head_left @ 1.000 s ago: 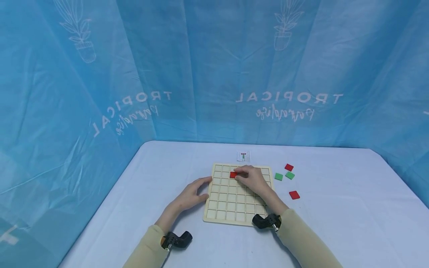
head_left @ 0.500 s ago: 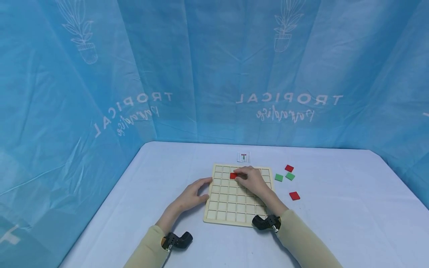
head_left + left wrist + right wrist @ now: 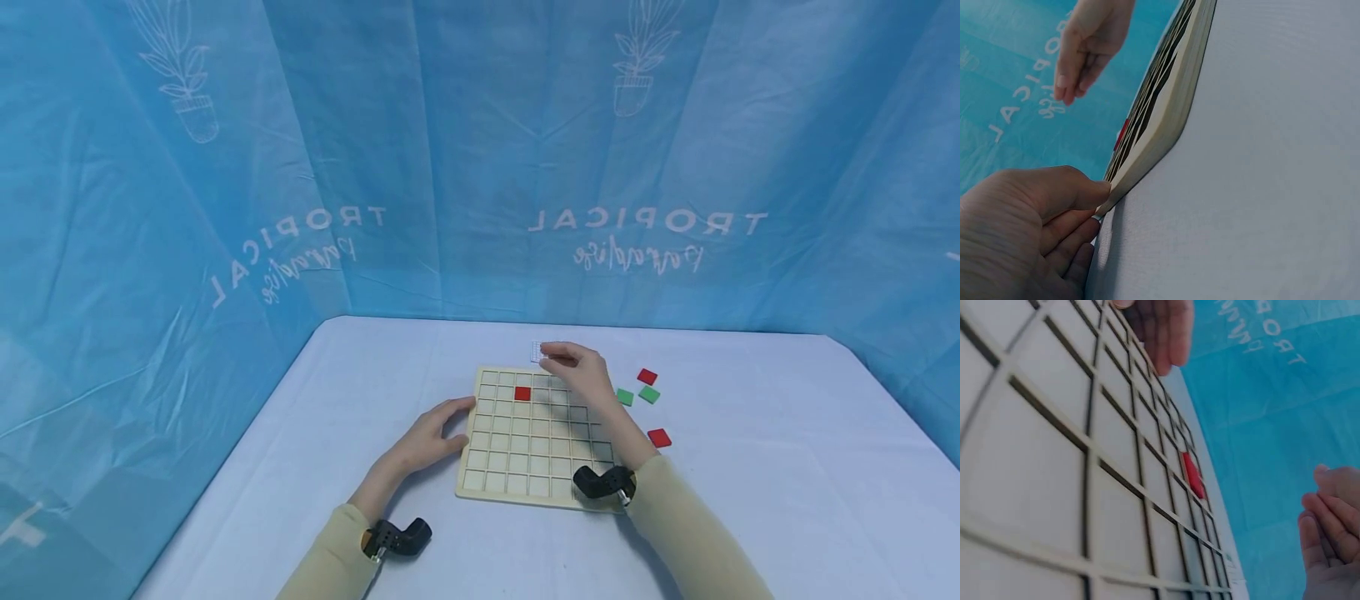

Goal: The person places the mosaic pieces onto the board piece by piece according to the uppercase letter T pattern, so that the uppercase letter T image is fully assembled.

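Observation:
A pale wooden grid board (image 3: 517, 446) lies on the table, with one red square tile (image 3: 522, 393) in a cell of its second row from the back. My left hand (image 3: 431, 437) rests against the board's left edge, thumb and fingertips spread along it. In the left wrist view the thumb of that hand (image 3: 1035, 225) touches the rim near a corner. My right hand (image 3: 581, 371) hovers over the board's back right part, fingers loosely bent and holding nothing. The right wrist view has the red tile (image 3: 1193, 475) apart from the right hand's fingers (image 3: 1329, 519).
Right of the board lie two more red tiles, one farther back (image 3: 647, 377) and one nearer (image 3: 659, 437). A green tile (image 3: 649, 394) and another, partly covered by the right hand, lie there too. A small printed card (image 3: 536, 352) behind the board is mostly hidden. Blue curtains (image 3: 480, 167) hang behind.
My right hand has let go of the red tile and lifted up and back to the right, now covering most of the card. The left hand stays at the edge.

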`<state>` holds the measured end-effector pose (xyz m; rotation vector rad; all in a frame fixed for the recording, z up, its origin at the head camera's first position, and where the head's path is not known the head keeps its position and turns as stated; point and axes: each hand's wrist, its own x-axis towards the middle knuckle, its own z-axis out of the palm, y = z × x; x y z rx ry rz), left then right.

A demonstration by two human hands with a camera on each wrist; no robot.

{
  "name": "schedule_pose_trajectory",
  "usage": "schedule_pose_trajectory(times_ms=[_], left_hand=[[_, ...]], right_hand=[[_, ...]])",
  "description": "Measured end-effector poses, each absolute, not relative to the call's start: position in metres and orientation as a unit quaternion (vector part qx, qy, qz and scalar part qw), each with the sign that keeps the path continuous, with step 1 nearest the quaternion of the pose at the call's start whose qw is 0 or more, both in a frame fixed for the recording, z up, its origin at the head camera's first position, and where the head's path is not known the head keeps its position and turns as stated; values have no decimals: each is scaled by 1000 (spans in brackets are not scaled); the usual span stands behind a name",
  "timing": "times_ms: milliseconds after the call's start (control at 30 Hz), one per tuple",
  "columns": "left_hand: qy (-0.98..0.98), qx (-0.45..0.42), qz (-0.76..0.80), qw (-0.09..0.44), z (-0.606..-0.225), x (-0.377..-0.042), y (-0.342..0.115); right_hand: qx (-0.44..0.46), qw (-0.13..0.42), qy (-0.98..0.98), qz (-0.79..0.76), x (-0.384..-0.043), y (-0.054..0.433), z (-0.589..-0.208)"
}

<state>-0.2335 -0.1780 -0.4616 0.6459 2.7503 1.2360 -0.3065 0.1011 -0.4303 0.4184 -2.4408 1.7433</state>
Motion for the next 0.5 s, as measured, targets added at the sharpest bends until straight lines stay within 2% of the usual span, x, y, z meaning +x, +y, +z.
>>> schedule_pose_trajectory(times_ms=[333, 500], left_hand=[[889, 223, 400, 21, -461, -234, -178], [891, 215, 400, 26, -461, -233, -178]], right_hand=[[77, 109, -824, 551, -316, 168, -419], [49, 167, -840, 514, -351, 212, -462]])
